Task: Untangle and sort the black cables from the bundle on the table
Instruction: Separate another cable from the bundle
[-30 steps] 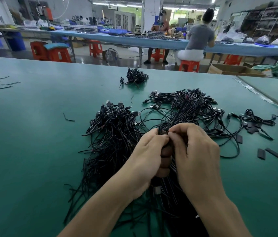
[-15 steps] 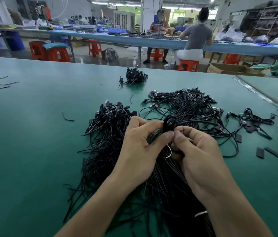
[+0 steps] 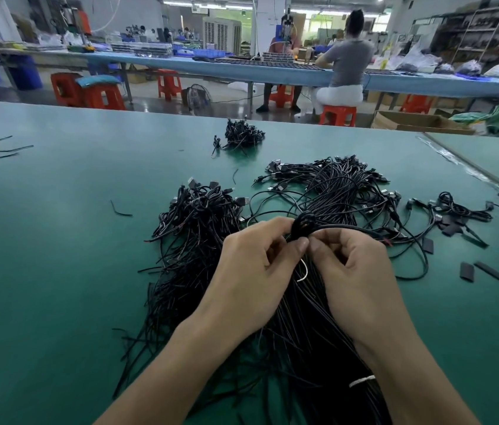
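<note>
A small coil point(image 3: 303, 223) of black cable is pinched at the fingertips point(image 3: 301, 244), with one strand arched away to their right. Below the fingers a long bundle point(image 3: 300, 320) of straight black cables is spread toward the wrists and bound by a white tie point(image 3: 361, 381). A tangled heap point(image 3: 199, 210) is seen left of the fingers, and a plug-ended heap point(image 3: 337, 185) beyond them.

Green table point(image 3: 42, 271): large bundle of black cables point(image 3: 205, 240), smaller clump point(image 3: 243, 134) beyond. Left hand point(image 3: 254, 271) and right hand point(image 3: 355, 271) pinch a cable knot point(image 3: 301, 225).
</note>
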